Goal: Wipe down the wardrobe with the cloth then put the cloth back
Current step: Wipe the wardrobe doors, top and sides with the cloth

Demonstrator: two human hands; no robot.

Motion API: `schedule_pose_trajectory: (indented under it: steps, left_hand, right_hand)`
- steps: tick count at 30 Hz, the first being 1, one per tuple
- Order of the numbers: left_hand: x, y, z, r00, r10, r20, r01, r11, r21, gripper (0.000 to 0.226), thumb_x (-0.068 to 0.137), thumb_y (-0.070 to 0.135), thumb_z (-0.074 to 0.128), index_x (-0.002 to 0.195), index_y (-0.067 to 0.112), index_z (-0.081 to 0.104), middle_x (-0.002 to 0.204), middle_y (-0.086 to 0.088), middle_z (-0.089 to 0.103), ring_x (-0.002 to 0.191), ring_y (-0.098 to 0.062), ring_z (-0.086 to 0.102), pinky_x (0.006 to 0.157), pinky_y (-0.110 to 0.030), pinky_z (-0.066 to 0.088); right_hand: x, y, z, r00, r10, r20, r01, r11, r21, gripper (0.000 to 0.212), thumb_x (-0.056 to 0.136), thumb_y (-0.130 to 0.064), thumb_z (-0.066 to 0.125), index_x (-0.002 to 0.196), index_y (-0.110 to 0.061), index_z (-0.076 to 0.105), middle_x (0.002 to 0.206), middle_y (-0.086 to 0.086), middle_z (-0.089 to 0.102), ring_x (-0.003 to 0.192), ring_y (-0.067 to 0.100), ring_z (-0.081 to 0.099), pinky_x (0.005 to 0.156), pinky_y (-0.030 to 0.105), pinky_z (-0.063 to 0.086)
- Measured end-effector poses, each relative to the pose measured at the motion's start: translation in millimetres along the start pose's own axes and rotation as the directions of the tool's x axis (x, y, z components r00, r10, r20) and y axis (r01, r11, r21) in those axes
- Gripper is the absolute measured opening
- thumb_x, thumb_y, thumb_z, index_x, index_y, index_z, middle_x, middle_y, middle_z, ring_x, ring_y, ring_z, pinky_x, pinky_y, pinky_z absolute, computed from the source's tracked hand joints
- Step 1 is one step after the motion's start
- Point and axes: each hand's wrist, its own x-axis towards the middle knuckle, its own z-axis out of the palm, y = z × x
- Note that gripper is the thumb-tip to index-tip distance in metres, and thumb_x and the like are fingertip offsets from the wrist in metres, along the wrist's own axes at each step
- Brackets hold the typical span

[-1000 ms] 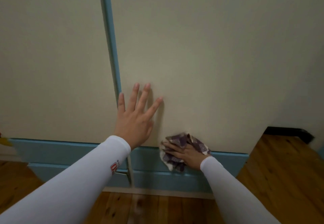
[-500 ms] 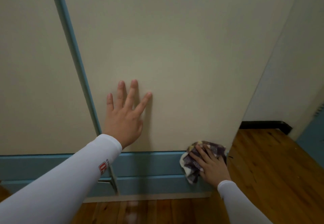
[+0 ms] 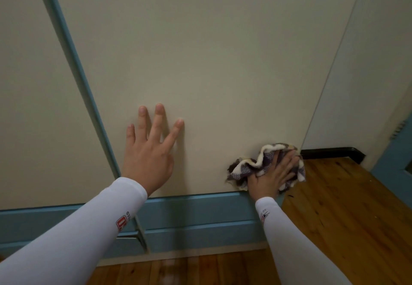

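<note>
Down in front of the wardrobe (image 3: 200,211) lies a wood floor (image 3: 338,222). Two white sleeves (image 3: 78,240) reach to the wardrobe. The left hand (image 3: 147,162) lies flat on its door (image 3: 223,72), fingers (image 3: 158,119) spread, holding nothing. The right hand (image 3: 272,177) presses the cloth (image 3: 244,168) against the door's low right corner with straight fingers. Past the wardrobe's right side is a wall (image 3: 367,84).

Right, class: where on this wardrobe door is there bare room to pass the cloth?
Free: the panel above both hands, between the blue strip and the door's right edge; also the gap between left hand and cloth. Crowded: the lower right corner, where the right hand presses the cloth.
</note>
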Motion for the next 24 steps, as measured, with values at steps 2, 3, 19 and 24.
schedule_pose_trajectory:
  steps: [2, 3, 19, 24]
  left_hand:
    - [0.0, -0.3, -1.6, 1.000, 0.003, 0.009, -0.003, 1.000, 0.002, 0.087, 0.054, 0.017, 0.081, 0.135, 0.018, 0.047, 0.144, -0.027, 0.032, 0.127, -0.057, 0.029, 0.089, -0.069, 0.034]
    - [0.2, -0.4, -2.8, 1.000, 0.004, 0.013, -0.004, 1.000, 0.001, 0.087, 0.054, 0.017, 0.081, 0.134, 0.018, 0.048, 0.144, -0.027, 0.032, 0.127, -0.057, 0.030, 0.089, -0.069, 0.034]
    - [30.6, -37.3, -42.7, 0.995, -0.025, -0.095, 0.009, 0.986, -0.165, 0.066, 0.078, 0.046, 0.038, 0.138, 0.019, 0.038, 0.148, -0.021, 0.029, 0.134, -0.040, 0.024, 0.093, -0.074, 0.021]
    - [52.2, -47.3, -67.3, 0.968, -0.128, -0.215, 0.074, 0.967, -0.243, 0.067, 0.080, 0.050, 0.038, 0.139, 0.018, 0.035, 0.148, -0.022, 0.028, 0.134, -0.039, 0.022, 0.095, -0.072, 0.019]
  right_hand:
    - [-1.0, -3.2, -3.0, 1.000, -0.014, -0.003, 0.014, 0.999, 0.039, 0.100, 0.061, -0.057, 0.039, 0.134, -0.048, -0.029, 0.150, 0.014, -0.013, 0.139, 0.025, -0.017, 0.107, 0.051, -0.015]
    - [-1.9, -3.8, -4.6, 1.000, -0.019, 0.001, 0.018, 0.998, 0.052, 0.101, 0.061, -0.055, 0.041, 0.133, -0.049, -0.031, 0.150, 0.014, -0.013, 0.139, 0.024, -0.018, 0.107, 0.050, -0.014]
    - [93.9, -173.3, -67.4, 0.958, -0.179, -0.224, 0.153, 0.980, -0.129, 0.091, 0.068, -0.064, 0.029, 0.148, -0.024, 0.015, 0.155, 0.021, 0.006, 0.141, 0.043, 0.000, 0.099, 0.073, 0.007]
    - [47.2, -231.8, -27.0, 0.684, -0.729, 0.000, 0.701, 0.658, -0.277, 0.080, 0.066, -0.060, 0.036, 0.141, -0.034, 0.032, 0.153, 0.009, 0.012, 0.142, 0.036, -0.011, 0.095, 0.076, -0.005]
